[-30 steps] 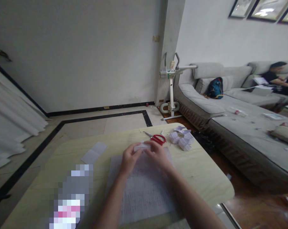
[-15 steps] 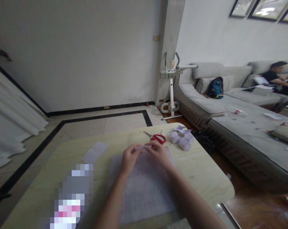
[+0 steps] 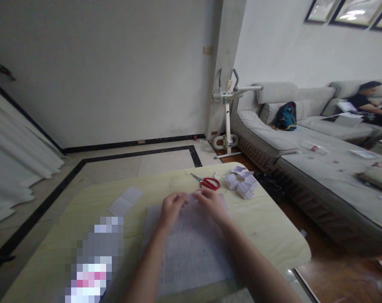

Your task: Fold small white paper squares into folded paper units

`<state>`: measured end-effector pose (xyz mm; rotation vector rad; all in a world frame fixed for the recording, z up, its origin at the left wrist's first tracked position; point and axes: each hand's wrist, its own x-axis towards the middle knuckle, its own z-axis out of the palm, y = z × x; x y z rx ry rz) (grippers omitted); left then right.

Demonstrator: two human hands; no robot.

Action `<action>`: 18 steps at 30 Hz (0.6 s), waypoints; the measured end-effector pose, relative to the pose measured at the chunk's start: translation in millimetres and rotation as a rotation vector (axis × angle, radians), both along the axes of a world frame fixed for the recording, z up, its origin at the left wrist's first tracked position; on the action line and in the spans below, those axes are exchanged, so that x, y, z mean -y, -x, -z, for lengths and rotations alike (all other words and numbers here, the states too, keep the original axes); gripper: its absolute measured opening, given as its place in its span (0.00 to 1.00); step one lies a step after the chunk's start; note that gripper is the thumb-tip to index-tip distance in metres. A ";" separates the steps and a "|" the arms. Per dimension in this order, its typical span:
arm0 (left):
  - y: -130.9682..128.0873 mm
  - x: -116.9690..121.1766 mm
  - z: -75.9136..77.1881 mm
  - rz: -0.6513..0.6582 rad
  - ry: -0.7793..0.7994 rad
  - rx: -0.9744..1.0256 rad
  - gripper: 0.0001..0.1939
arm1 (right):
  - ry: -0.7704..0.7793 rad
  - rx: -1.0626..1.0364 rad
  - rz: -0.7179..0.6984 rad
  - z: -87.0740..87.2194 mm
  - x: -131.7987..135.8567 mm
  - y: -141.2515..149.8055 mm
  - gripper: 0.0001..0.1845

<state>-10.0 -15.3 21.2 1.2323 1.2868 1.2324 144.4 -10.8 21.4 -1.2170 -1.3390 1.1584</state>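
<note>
Both my hands rest at the far edge of a large printed sheet [image 3: 191, 248] lying on the pale wooden table [image 3: 266, 227]. My left hand [image 3: 172, 209] and my right hand [image 3: 211, 204] press with curled fingers on a small folded white paper piece [image 3: 188, 196] between them, now flat against the sheet. Red-handled scissors [image 3: 207, 182] lie just beyond my right hand. A heap of small folded white paper pieces [image 3: 242, 181] sits to the right of the scissors.
A loose white paper slip [image 3: 125, 201] lies on the table's left. A blurred-out object [image 3: 94, 261] stands at the near left. A grey sofa [image 3: 320, 164] with a blue backpack [image 3: 285, 116] and a seated person [image 3: 369, 103] is on the right; an exercise machine [image 3: 228, 118] stands by the wall.
The small paper piece, held up between my fingertips a second ago, has been lowered and pressed flat onto the sheet. My hands dropped slightly with it.
</note>
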 end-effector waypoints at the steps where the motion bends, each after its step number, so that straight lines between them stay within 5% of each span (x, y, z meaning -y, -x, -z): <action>1: -0.1 0.5 -1.0 0.001 -0.001 -0.005 0.15 | 0.007 -0.004 0.005 -0.5 0.2 0.3 0.13; 18: -4.2 3.8 -3.0 0.055 -0.054 -0.058 0.15 | -0.030 0.022 -0.027 -1.3 1.1 2.2 0.10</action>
